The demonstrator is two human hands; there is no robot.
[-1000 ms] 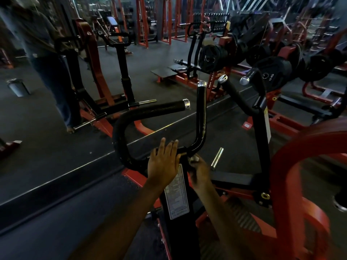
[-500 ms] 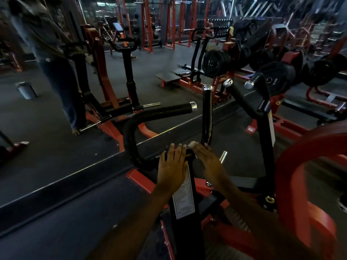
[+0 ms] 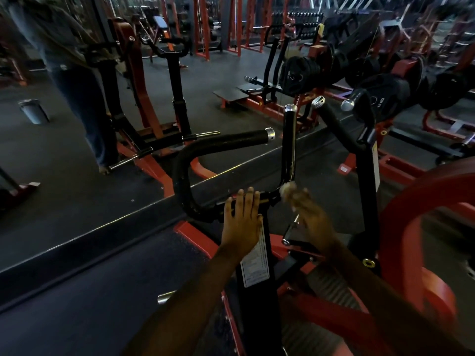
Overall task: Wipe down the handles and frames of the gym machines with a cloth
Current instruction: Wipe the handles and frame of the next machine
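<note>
Item: red machine frame (image 3: 401, 214), with black handle assembly (image 3: 185, 176) rising from the central post, upright grip (image 3: 288, 145) on its right. Left hand (image 3: 241, 222) flat, fingers straight, bracing the crossbar; right hand (image 3: 312, 217), blurred, pinching a pale cloth (image 3: 288, 189) at the upright grip's base. Step judged: handle wiping; next, draw cloth upward along the grip.

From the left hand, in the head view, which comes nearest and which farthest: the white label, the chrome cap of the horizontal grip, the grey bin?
Measured from the left hand:
1. White label: on the black post, directly beneath the hand.
2. Chrome cap: end of the horizontal grip, ahead and slightly right.
3. Grey bin: on the floor, far left.
</note>
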